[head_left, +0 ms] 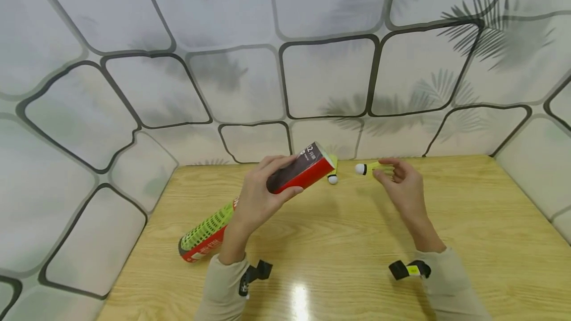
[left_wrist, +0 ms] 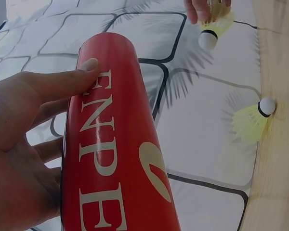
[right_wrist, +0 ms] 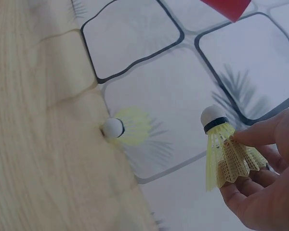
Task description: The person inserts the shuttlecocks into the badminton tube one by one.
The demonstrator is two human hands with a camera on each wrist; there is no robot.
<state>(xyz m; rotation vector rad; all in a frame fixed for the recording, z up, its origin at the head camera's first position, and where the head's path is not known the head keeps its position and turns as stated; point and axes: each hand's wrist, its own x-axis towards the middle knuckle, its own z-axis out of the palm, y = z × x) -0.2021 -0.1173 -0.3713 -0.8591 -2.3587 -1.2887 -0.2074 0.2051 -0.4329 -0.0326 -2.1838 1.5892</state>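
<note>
My left hand [head_left: 258, 197] grips a long red and black shuttlecock tube [head_left: 308, 172], thumb on its near side. The tube slants up to the right, its lower end with the yellow-green pattern towards the left of the table. In the left wrist view, large white letters run along the red tube [left_wrist: 106, 130]. To the right, my right hand [head_left: 407, 187] pinches a yellow shuttlecock [right_wrist: 226, 149] by its skirt, white cork pointing left towards the tube's upper end. Another yellow shuttlecock [head_left: 332, 179] lies by the wall behind that end, partly hidden by the tube.
A light wooden table [head_left: 339, 251] spreads under both hands. Along its back edge and sides stand pale walls [head_left: 330, 78] printed with dark stone outlines and leaf shadows. Each wrist carries a black strap [head_left: 410, 269] with a small camera.
</note>
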